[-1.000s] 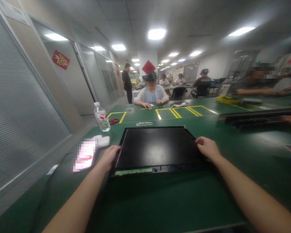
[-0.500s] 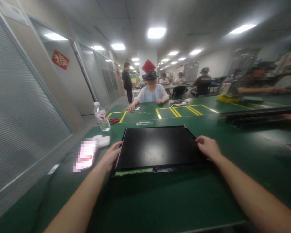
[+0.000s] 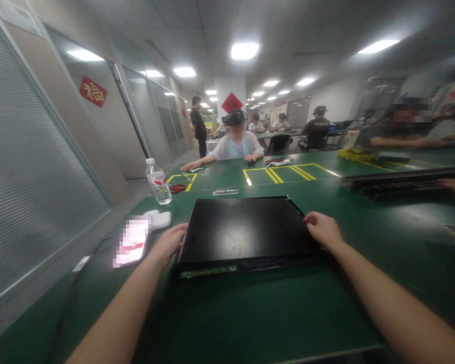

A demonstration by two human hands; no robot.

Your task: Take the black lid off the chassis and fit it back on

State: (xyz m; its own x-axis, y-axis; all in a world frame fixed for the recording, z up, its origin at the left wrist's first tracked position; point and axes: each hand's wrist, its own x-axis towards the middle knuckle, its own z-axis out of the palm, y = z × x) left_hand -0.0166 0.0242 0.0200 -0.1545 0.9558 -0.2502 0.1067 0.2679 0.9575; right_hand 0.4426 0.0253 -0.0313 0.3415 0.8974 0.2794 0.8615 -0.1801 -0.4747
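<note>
A flat black display panel (image 3: 246, 227) lies over a thin black frame (image 3: 296, 206), whose rim shows at the far right corner. Along the panel's near edge runs a narrow green circuit strip (image 3: 208, 272). My left hand (image 3: 171, 243) grips the panel's left edge, with the fingertips partly hidden behind it. At the right edge, my right hand (image 3: 322, 230) is closed, thumb and bent fingers pinching the side. Whether its fingers hold the panel alone or the frame too, I cannot tell.
On the left of the green table (image 3: 265, 313) are a water bottle (image 3: 159, 182), a lit phone (image 3: 132, 241), a white case (image 3: 161, 219) and red scissors (image 3: 177, 188). Small pale strips (image 3: 225, 191) lie beyond the panel. Opposite sits a person (image 3: 237, 141); dark bars (image 3: 402, 182) lie right.
The panel has shifted slightly left over the frame, and its near edge looks a little higher. My left hand moved slightly left with it. The person opposite has reached further left with one hand.
</note>
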